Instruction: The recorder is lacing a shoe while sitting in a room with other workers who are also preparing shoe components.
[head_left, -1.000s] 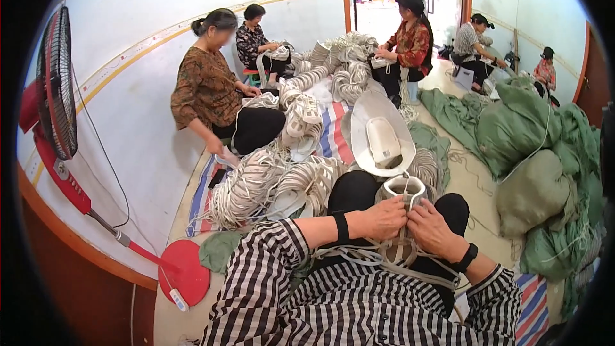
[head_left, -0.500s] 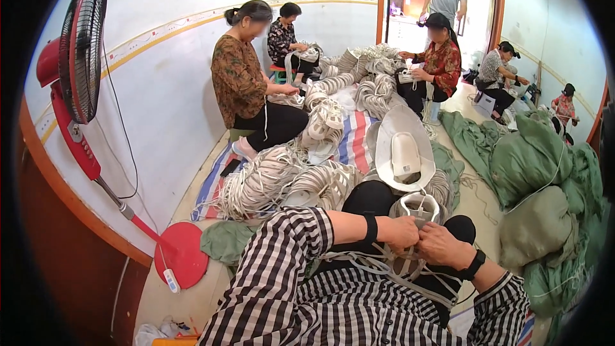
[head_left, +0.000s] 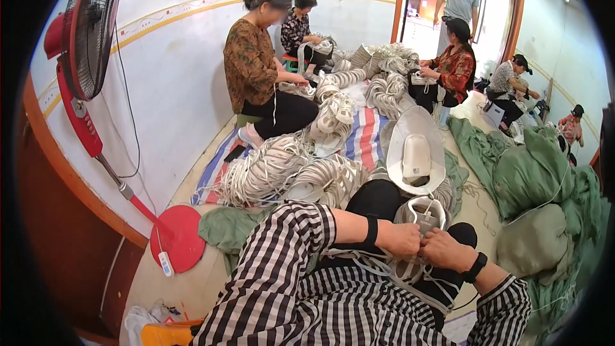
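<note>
In my lap rests a pale grey and white shoe upper (head_left: 428,208), its padded collar pointing away from me. My left hand (head_left: 402,239) is closed in a pinch over its front, at a pale shoelace. Close against it, my right hand (head_left: 446,250) pinches there too; the fingertips hide the exact spot. Loose white laces (head_left: 368,261) trail below both hands across my black trousers. Just beyond the shoe upper lies a big off-white oval, bowl-like piece (head_left: 416,118) with a pale shoe-shaped block (head_left: 417,154) inside.
Bundles of strung shoe uppers (head_left: 266,170) lie on a striped sheet (head_left: 365,138) ahead. A red standing fan (head_left: 176,240) is at left, green sacks (head_left: 535,170) at right. Several people sit working with uppers and laces; one person (head_left: 459,0) stands in the doorway.
The view has shifted slightly, so the room sits further right and lower left things show more. My hands stay together at the shoe upper, with the fingers slightly rearranged.
</note>
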### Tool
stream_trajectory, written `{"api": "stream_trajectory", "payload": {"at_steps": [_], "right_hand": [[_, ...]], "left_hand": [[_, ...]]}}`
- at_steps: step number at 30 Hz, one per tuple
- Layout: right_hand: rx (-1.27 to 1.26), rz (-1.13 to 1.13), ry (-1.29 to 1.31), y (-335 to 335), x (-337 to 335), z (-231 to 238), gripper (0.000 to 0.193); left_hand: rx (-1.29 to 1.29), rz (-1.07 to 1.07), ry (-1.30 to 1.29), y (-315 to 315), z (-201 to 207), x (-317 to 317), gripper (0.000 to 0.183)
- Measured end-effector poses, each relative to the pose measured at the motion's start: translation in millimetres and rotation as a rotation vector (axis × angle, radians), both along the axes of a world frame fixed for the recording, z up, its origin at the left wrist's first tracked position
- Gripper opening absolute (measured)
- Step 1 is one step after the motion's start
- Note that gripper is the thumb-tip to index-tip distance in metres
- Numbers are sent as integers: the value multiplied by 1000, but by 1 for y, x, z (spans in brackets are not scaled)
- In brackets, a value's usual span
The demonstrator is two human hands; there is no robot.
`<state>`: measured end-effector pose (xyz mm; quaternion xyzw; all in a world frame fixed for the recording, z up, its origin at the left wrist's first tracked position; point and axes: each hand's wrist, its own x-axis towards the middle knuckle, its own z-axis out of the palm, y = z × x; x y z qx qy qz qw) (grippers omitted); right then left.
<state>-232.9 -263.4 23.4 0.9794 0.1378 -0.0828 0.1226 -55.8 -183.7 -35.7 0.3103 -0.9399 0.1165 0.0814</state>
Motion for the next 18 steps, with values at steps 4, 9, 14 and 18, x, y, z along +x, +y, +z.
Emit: {"api": "stream_trajectory", "payload": {"at_steps": [4,9,14,18], "right_hand": [[6,29,0,0,2,-2,7],[-34,28,15,4,1,2,9],[-10,24,-10,2,-3,2,9],[4,-24,54,-1,0,-2,11]], "left_hand": [[-33,11,26,0,-3,-1,12],[-41,13,49,-1,-13,-3,13],[-65,31,45,-2,-14,-3,12],[-15,44,34,2,-11,-3,12]]}}
